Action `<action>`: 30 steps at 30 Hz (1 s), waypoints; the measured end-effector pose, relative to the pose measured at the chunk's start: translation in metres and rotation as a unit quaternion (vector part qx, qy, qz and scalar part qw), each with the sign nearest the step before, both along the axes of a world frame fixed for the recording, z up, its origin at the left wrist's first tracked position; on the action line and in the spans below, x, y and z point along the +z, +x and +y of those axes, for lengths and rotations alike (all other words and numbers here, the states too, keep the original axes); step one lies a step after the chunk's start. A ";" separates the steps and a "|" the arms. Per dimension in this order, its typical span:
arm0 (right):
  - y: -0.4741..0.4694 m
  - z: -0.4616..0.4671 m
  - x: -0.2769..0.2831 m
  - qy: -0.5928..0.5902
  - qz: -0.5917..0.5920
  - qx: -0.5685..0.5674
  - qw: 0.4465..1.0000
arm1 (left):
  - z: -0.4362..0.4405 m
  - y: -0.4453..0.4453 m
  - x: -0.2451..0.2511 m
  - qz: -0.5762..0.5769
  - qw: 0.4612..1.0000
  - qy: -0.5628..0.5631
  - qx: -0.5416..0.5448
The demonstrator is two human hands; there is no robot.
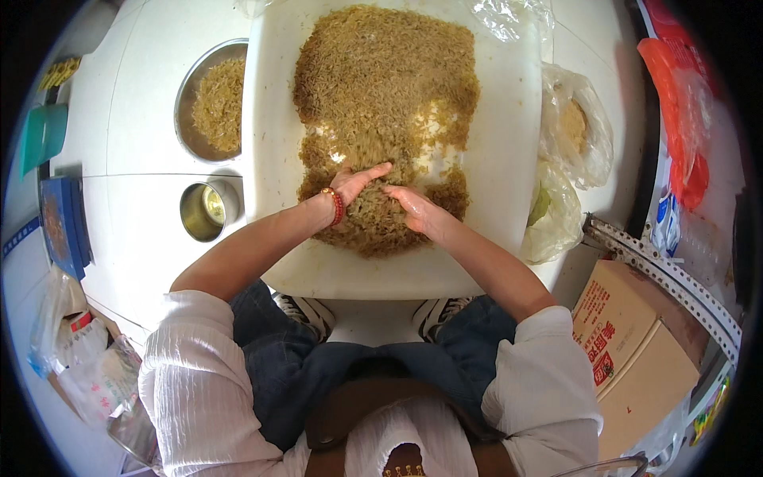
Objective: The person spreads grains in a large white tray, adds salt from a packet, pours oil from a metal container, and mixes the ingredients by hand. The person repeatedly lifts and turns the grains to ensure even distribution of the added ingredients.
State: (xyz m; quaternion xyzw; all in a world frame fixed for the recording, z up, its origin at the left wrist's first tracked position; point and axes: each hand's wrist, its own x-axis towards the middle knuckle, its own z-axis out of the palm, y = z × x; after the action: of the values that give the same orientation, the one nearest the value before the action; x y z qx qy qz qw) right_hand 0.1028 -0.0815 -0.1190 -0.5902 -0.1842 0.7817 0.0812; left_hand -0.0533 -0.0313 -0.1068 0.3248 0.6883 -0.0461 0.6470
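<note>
A thick layer of wet, brown rice-like grains (387,65) covers much of a white plastic surface (506,197) before me. Both my hands are in the near part of this layer, with a mound of grains between them. My left hand (355,186), with a red bead bracelet at the wrist, slants inward, its thumb side up. Facing it, my right hand (411,204) looks wet, and its thumb lies along the mound. Grains hide most of the fingers of both hands. Just beyond the hands some grains look blurred. White patches of the surface show through on either side.
To the left, a metal basin (186,89) holds similar grains, beside a metal cup (197,214) with yellowish liquid. Clear plastic bags (587,119) with contents lie against the right edge. A cardboard box (647,364) and a perforated metal bar (667,286) stand at lower right.
</note>
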 end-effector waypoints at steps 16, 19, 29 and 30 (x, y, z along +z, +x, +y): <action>0.056 0.028 0.053 -0.005 -0.219 0.212 0.953 | -0.006 -0.040 0.040 0.086 0.982 -0.043 -0.163; 0.027 -0.017 0.029 -0.075 -0.056 0.110 0.989 | -0.035 -0.026 0.003 0.000 0.993 -0.094 0.075; -0.010 0.046 -0.002 -0.061 0.034 -0.261 0.963 | 0.019 -0.003 0.025 -0.179 0.952 -0.097 0.228; -0.003 0.063 0.005 -0.024 -0.002 -0.246 0.969 | 0.031 0.004 0.034 -0.073 0.977 -0.056 0.192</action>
State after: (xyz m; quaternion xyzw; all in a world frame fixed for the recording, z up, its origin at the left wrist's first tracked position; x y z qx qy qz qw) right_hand 0.1001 -0.0183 -0.1138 -0.6210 -0.0143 0.7405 0.2565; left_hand -0.0497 -0.0004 -0.0732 0.1527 0.6851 0.0642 0.7093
